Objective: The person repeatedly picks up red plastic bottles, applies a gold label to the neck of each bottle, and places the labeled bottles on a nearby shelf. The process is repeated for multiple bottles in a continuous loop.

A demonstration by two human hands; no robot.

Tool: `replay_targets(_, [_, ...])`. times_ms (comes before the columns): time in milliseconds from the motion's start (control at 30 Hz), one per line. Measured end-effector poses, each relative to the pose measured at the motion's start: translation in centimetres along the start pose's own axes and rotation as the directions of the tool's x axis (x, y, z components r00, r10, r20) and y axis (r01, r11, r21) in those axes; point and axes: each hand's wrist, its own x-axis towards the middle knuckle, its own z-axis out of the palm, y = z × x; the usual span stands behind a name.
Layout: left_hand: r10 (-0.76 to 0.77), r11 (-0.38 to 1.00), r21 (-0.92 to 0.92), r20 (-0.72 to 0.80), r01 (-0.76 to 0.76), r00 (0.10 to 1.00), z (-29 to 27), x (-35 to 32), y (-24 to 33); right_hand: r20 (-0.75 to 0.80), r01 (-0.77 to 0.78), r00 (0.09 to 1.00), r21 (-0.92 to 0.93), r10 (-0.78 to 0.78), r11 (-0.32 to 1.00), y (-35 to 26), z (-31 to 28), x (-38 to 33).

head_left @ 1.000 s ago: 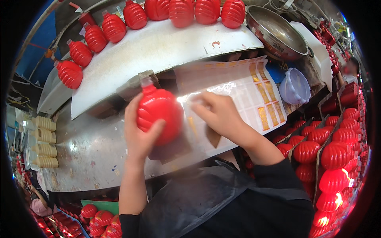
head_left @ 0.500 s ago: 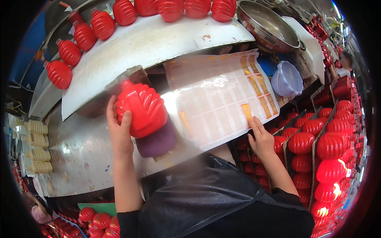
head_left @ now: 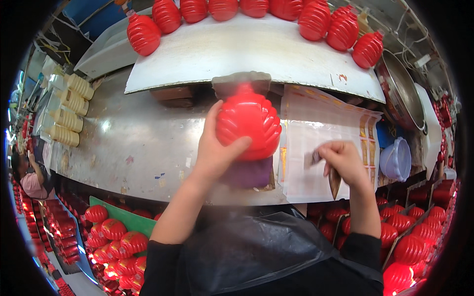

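A red ribbed plastic bottle lies on the bench, its neck pointing away from me against a grey block. Under its near end is a purple cloth pad. My left hand wraps the bottle's left side, thumb pressed on its smooth front panel. To the right, my right hand is raised over the white backing sheet, fingers pinched. From it hangs a narrow gold-brown strip, apparently a label; a blurred dark bit shows at the fingertips. Gold labels remain along the sheet's right side.
Red bottles line the white board at the back. Cream-coloured containers stand at left. A lilac basket and a metal pan are at right. Bottles fill racks low right and a pile low left.
My view has turned rightward. My right hand has lifted from the sheet, and the gold label it was touching has left its place there. My left hand still holds the bottle, now straighter before me.
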Motion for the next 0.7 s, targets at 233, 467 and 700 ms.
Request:
replay_targets(233, [0.052, 0.979, 0.200, -0.034, -0.044, 0.998, -0.2, -0.3, 0.3, 0.176, 0.720, 0.639, -0.479, -0.749, 0.502, -10.3, 5.4, 2.7])
replay_targets(467, [0.179, 0.940, 0.293, 0.005, -0.172, 0.984, -1.0, 2.4, 1.3, 0.562, 0.580, 0.376, -0.763, -0.737, -0.286, -8.2, 10.8, 2.1])
replay_targets(700, [0.123, 0.917, 0.380, 0.014, -0.119, 0.992, 0.0, 4.5, 2.5, 0.561, 0.462, 0.373, -0.803, -0.739, -0.376, -5.5, 12.4, -0.4])
